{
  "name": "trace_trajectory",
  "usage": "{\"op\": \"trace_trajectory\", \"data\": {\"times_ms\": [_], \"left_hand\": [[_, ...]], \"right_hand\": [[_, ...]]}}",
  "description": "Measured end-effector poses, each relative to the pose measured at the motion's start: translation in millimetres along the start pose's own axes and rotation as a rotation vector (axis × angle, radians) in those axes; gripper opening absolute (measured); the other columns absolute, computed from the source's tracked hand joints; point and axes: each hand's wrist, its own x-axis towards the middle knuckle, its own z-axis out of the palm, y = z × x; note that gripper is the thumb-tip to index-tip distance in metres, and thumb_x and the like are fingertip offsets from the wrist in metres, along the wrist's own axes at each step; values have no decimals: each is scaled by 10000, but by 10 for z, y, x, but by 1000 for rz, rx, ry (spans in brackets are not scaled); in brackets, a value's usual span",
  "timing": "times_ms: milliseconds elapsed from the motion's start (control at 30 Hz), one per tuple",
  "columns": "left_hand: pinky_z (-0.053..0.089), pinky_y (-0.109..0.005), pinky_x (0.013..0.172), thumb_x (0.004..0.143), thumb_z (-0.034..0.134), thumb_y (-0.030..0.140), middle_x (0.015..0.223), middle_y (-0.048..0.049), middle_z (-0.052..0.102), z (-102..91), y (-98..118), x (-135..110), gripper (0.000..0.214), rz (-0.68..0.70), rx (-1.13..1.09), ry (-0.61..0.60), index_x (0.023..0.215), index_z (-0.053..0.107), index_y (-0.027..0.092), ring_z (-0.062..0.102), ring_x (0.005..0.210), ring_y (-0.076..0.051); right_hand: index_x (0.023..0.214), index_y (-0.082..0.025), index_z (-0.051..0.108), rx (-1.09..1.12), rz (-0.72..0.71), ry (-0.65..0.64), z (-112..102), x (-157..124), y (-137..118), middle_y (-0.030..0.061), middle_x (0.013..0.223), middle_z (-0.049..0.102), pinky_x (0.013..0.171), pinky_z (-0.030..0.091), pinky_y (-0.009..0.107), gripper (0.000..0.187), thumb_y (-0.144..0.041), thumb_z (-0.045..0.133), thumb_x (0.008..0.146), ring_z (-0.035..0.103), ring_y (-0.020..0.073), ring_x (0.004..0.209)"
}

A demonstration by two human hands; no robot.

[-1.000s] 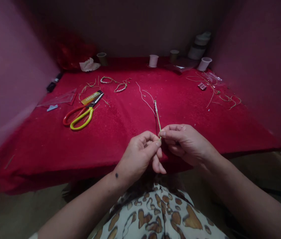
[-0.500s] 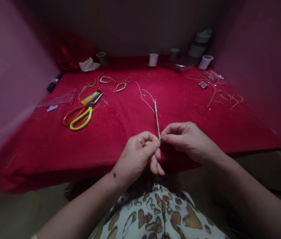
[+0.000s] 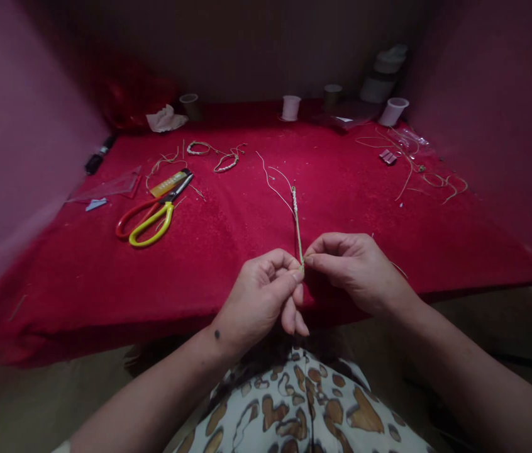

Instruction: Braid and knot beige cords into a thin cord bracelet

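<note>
A thin braided cord (image 3: 297, 226), pale green with a white braided stretch near its far end, runs straight away from me over the red cloth. My left hand (image 3: 273, 286) pinches its near end between thumb and forefinger, the other fingers loosely curled below. Right beside that pinch, my right hand (image 3: 353, 264) holds thumb and forefinger together at the cord's near end, on a fine strand mostly hidden by the fingertips. Two loose pale threads (image 3: 273, 184) trail from the braid toward the far left.
Scissors with red and yellow handles (image 3: 153, 217) lie at the left beside a yellow packet (image 3: 170, 183). Beyond are finished-looking cord bracelets (image 3: 227, 162). Thread spools (image 3: 290, 108) and a bottle (image 3: 383, 75) stand along the back. Tangled cord (image 3: 436, 181) and a binder clip (image 3: 388, 156) lie right.
The view has shifted slightly. Both hands keep their pinches at the cord's near end, with little movement. A thin strand end now shows to the right of my right wrist.
</note>
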Motion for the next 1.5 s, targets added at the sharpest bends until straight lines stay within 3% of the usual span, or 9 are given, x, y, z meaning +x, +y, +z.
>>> {"op": "trace_trajectory", "data": {"times_ms": [300,1067,1167,1333,1500], "left_hand": [[427,-192,351,832,492,217,396,55,512,11,30,-13,168,-19,38,7,679,443,166,502,301,-97],[427,-177,348,832,511,222,431,53,518,-16,41,-17,169,-30,26,-3,687,456,155,506,307,-86],[428,-176,353,848,495,239,447,43,534,-38,19,-13,182,-42,-34,-24,692,466,150,525,324,-92],[464,-213,373,851,504,241,472,35,563,-63,4,-2,174,-19,-159,-76,709,484,142,534,333,-102],[478,-233,380,846,518,255,476,21,587,-78,46,-23,170,-52,-153,-108,725,508,135,539,334,-113]], "right_hand": [[651,-130,610,-75,-45,36,32,-21,1,-31,553,519,464,299,201,91,-171,569,722,398,72,503],[651,-136,608,-88,-63,91,72,-18,41,-35,546,505,457,296,203,96,-180,568,726,397,75,502],[643,-136,595,-34,-3,15,21,-9,-7,-47,520,483,427,275,190,96,-197,587,716,364,56,455],[695,-127,609,91,186,-181,-60,-9,-77,-70,448,408,350,141,181,117,-242,598,720,245,29,368],[666,-143,570,277,281,-168,-54,-9,-88,-107,419,281,337,78,179,125,-254,597,717,151,19,349]]}}
